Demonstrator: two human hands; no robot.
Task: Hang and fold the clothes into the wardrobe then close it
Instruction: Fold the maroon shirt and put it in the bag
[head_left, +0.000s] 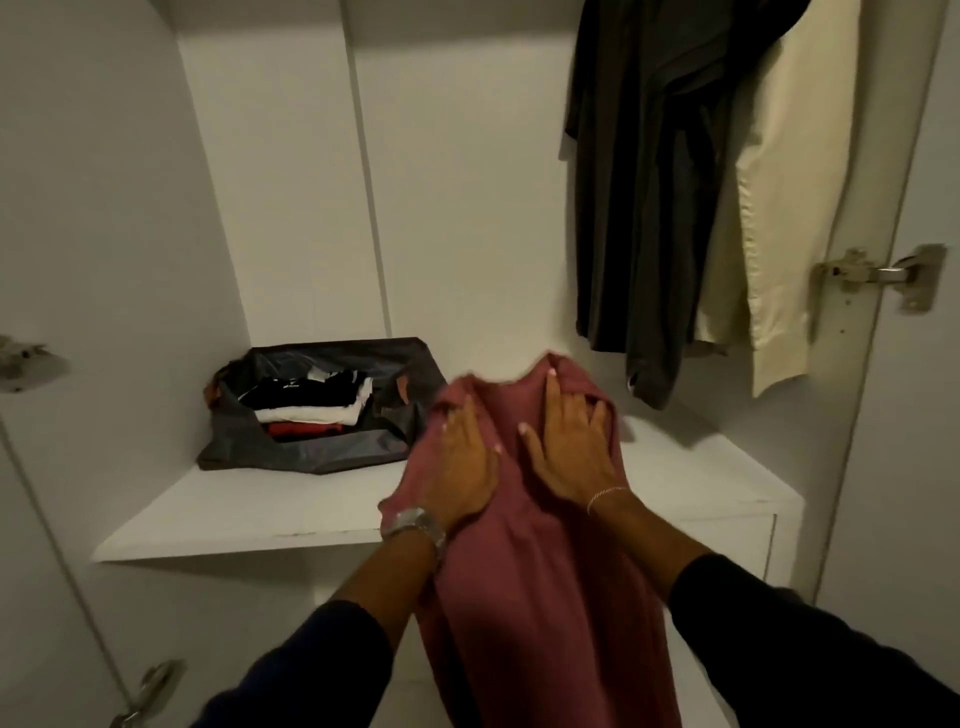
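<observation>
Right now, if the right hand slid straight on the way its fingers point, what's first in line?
The right hand lies flat on the pink garment, fingers pointing up-shelf. First comes the garment's bunched top edge, then probably the wardrobe's white back wall. The dark hanging garment looks offset right; depth is unclear.

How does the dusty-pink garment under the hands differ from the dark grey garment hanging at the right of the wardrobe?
The dusty-pink garment is draped over the white shelf edge, its lower part hanging below; the dark grey garment hangs from above, clear of the shelf. The pink one is pressed by the left hand and right hand; the grey one is untouched. Pink is light and warm; grey is nearly black. Both are soft cloth inside the open wardrobe.
</observation>
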